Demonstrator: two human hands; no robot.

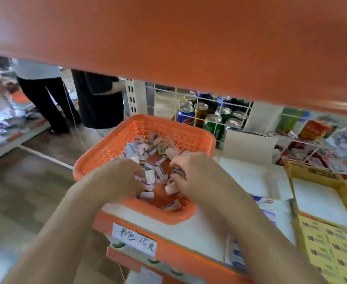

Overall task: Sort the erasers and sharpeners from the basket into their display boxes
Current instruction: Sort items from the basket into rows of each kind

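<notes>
**Sorting in a shop aisle**

A white shelf board with an orange front edge point(197, 228) juts over a brown tiled floor point(25, 201). A handwritten paper label point(134, 240) is stuck to the edge, and a smooth orange shelf overhead point(189, 37) fills the top of the view. Behind, a white wire grid point(225, 111) fronts shiny drink cans point(213, 124).

An orange perforated plastic basket point(107, 148) with rounded corners sits on the board, holding a loose heap of small paper-wrapped erasers point(158, 152). The left hand point(125, 177) digs curled fingers into the heap; blur hides whether it grips any. The right hand point(191, 173) pinches a few erasers. An open yellow cardboard display box point(316, 175) lies to the right.
</notes>
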